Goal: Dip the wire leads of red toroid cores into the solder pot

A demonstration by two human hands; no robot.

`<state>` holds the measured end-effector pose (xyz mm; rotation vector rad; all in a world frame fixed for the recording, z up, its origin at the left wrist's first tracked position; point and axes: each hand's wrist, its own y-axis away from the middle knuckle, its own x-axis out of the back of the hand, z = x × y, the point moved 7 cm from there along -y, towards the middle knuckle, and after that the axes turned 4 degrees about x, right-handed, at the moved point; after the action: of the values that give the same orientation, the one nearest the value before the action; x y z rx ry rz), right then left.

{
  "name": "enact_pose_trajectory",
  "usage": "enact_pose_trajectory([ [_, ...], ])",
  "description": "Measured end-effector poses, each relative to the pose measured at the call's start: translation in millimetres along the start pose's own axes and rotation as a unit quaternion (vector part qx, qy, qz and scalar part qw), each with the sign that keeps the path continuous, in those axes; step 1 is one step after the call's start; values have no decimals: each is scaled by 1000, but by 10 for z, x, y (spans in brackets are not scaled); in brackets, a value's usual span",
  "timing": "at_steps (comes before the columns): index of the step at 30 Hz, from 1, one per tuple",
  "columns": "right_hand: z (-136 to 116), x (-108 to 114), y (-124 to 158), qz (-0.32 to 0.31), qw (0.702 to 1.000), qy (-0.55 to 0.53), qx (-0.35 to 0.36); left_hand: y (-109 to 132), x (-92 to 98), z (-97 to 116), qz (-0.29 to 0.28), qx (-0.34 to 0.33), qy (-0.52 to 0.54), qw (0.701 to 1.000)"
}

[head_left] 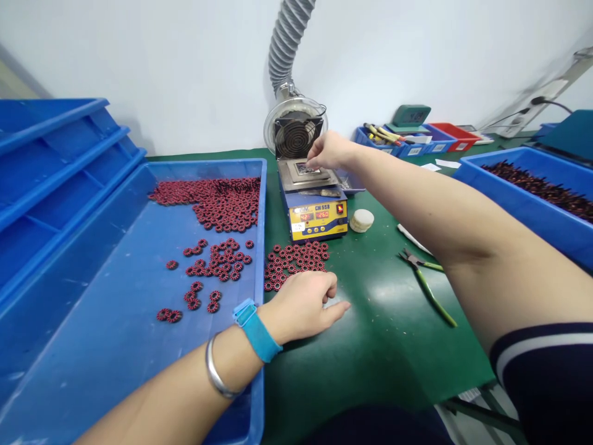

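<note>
My right hand (327, 150) is stretched out over a yellow-and-blue solder pot (319, 220) with a lit red display. Its fingers are pinched together just above the small square of metal (303, 168) on top; whatever they hold is too small to make out. My left hand (306, 303), with a blue wrist strap (257, 330), hovers low over the green table (370, 358). Its thumb points out apart from the curled fingers, and no object shows in it. Beyond it lies a cluster of small red-and-black motor stators (296, 259).
At left, a large blue tray (115, 296) holds many more stators (227, 201). Stacked blue bins (55, 161) stand beside it. Green-handled cutters (426, 287) and a round white pad (362, 220) lie right. A ducted fan (296, 137) rises behind the pot. Another blue bin (523, 198) holds dark parts.
</note>
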<state>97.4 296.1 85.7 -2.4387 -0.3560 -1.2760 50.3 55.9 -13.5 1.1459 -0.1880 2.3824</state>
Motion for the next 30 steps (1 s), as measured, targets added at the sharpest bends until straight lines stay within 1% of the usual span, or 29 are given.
enact_pose_trajectory([
  [3,-20,7,10,1,1000,22,2,0,2,1,2,2,-3,1000],
  [5,-14,10,0,1,1000,11,6,0,4,2,1,2,-2,1000],
  [7,8,25,-21,7,1000,-28,6,1,4,-1,0,3,1,1000],
  [9,41,48,-38,15,996,-91,0,3,4,-5,-1,5,5,1000],
  [13,96,80,1,20,976,-214,-25,1,6,-12,2,7,8,1000],
  [15,96,80,62,13,967,-254,-29,-3,6,-16,2,10,9,1000],
  [17,81,85,129,12,964,-264,-19,-6,4,-19,0,13,9,1000],
  [19,60,107,181,26,974,-223,6,-5,4,-17,-3,14,8,1000],
  [22,22,137,217,65,993,-84,48,-3,7,-11,-3,13,8,1000],
  [25,3,87,213,74,995,23,67,-4,11,-11,-3,15,12,1000],
  [28,37,13,200,63,994,68,54,-7,12,-16,-3,16,17,1000],
  [30,64,-9,198,61,994,76,42,-10,12,-23,-2,15,19,1000],
])
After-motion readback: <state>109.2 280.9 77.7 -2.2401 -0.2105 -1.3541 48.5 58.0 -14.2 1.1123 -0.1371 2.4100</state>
